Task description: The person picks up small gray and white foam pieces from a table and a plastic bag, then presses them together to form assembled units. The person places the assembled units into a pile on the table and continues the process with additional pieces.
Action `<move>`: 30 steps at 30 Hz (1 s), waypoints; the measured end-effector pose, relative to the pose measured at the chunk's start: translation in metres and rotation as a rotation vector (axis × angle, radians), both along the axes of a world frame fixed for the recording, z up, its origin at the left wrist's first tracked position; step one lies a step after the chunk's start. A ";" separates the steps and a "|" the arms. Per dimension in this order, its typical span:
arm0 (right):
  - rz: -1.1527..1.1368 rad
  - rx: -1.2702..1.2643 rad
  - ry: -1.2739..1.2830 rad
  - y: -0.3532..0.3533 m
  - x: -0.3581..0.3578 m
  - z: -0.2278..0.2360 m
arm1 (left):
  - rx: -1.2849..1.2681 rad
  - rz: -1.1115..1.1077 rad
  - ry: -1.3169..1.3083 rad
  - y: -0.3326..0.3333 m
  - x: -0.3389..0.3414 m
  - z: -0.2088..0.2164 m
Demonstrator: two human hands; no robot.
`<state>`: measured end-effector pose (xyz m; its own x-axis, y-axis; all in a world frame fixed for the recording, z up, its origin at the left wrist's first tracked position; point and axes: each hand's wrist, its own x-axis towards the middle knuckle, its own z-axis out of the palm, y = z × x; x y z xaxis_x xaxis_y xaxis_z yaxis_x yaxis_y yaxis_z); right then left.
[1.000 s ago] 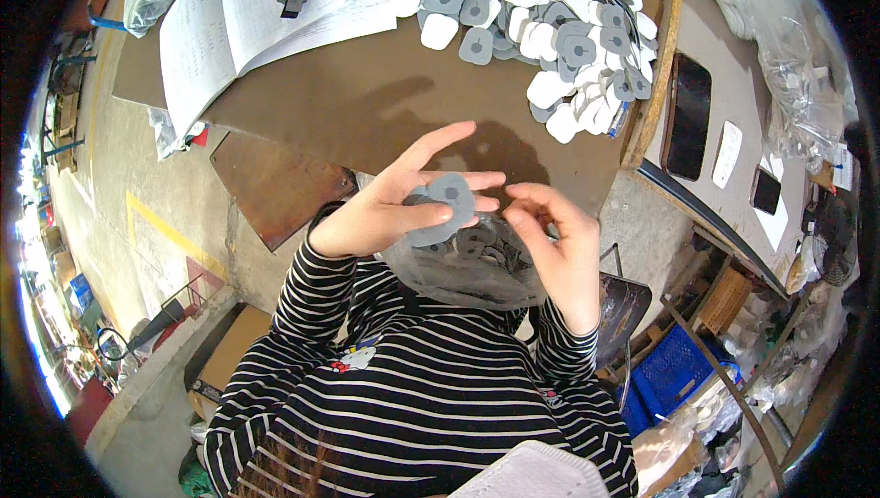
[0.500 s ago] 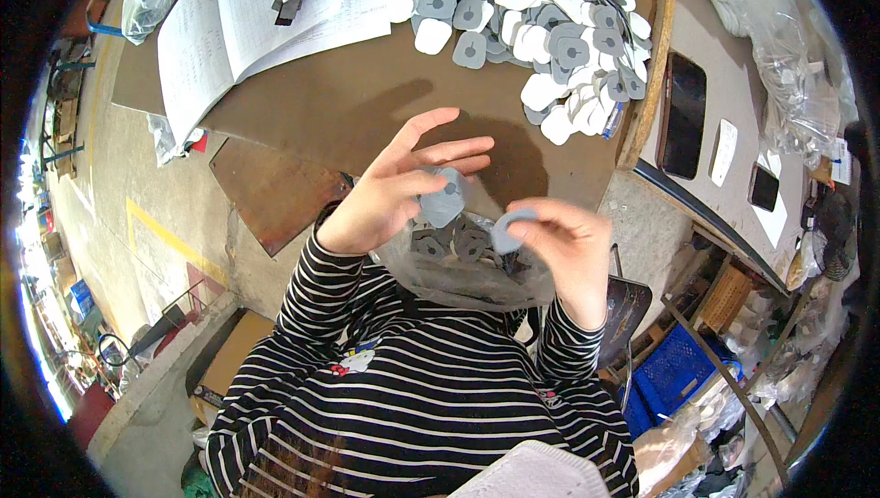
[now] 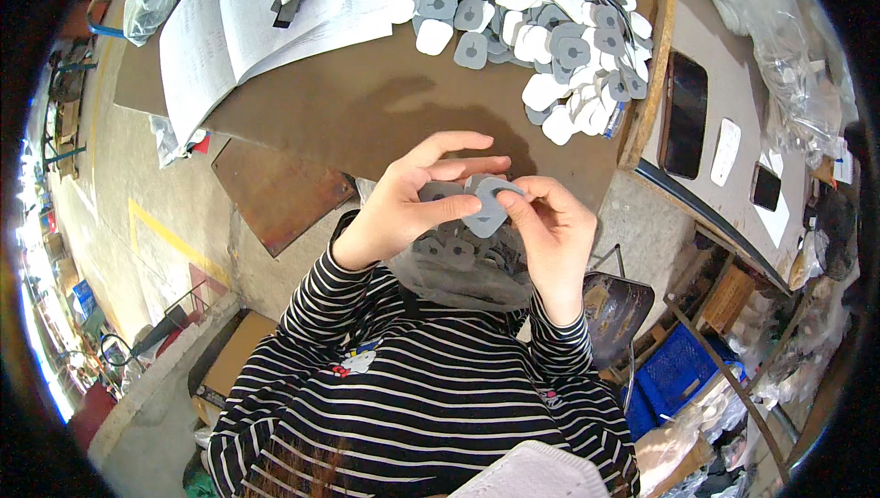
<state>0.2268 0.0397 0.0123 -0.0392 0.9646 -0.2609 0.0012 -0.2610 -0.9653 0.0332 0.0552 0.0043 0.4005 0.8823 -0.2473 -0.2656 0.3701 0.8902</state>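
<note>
My left hand (image 3: 394,209) pinches a flat grey foam pad (image 3: 487,212) with its thumb on the near face, the other fingers stretched out beyond. My right hand (image 3: 557,228) grips the upper right edge of the same pad between thumb and forefinger, and that edge looks curled. Another grey piece (image 3: 438,190) shows behind my left thumb; whether it is separate, I cannot tell. Below both hands, a clear plastic bag (image 3: 458,289) lies against my lap, with several grey pads (image 3: 449,249) inside.
A large heap of grey and white rounded-square pads (image 3: 550,26) covers the far right of the brown table (image 3: 312,104). An open notebook (image 3: 197,58) lies far left. To the right, a side table carries a dark phone (image 3: 684,113). A blue crate (image 3: 678,374) stands low right.
My hands have come together, the right moving left and up to meet the left. The grey pieces, held apart before, now overlap between my fingers.
</note>
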 end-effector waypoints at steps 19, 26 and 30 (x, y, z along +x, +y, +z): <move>0.012 0.106 -0.135 -0.008 0.005 -0.007 | -0.176 0.087 0.147 -0.015 0.006 -0.008; 0.167 0.099 0.023 -0.016 0.019 -0.005 | -0.306 0.271 -0.120 -0.016 0.001 -0.002; 0.441 0.155 -0.333 -0.018 0.024 0.000 | -0.241 0.223 -0.115 -0.016 -0.012 0.005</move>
<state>0.2509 0.0212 0.0121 -0.3866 0.9035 -0.1851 0.3882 -0.0226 -0.9213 0.0212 0.0394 0.0092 0.2417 0.8728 -0.4240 -0.4575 0.4878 0.7434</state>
